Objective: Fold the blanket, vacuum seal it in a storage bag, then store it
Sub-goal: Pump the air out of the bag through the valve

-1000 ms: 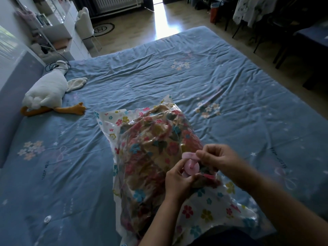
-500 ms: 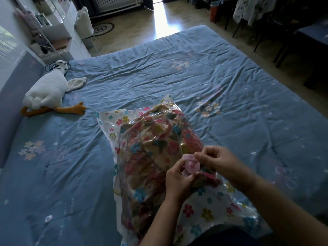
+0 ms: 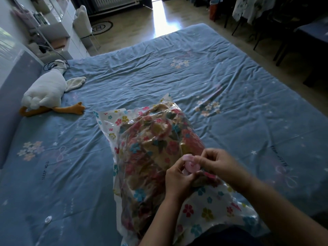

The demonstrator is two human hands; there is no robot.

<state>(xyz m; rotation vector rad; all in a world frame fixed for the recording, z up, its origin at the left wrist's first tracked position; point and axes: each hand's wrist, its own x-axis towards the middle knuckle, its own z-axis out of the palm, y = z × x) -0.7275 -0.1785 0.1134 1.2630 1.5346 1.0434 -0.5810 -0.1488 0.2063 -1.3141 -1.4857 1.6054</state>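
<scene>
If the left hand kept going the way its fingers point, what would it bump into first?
Probably the pink valve on the storage bag; the left hand already pinches it, with the right hand just beyond.

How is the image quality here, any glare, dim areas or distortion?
Head view: blown-out glare on the floor at top; the bed is dim and bluish; room edges fall into shadow; wide-angle bending at the borders; sheen on the storage bag; hands slightly soft.

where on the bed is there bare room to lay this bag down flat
The widest bare patch of blue bedsheet lies beyond the flowered plastic storage bag, toward the foot of the bed. More lies right of the bag. The left is tighter: the white plush goose and a small clear disc.
</scene>
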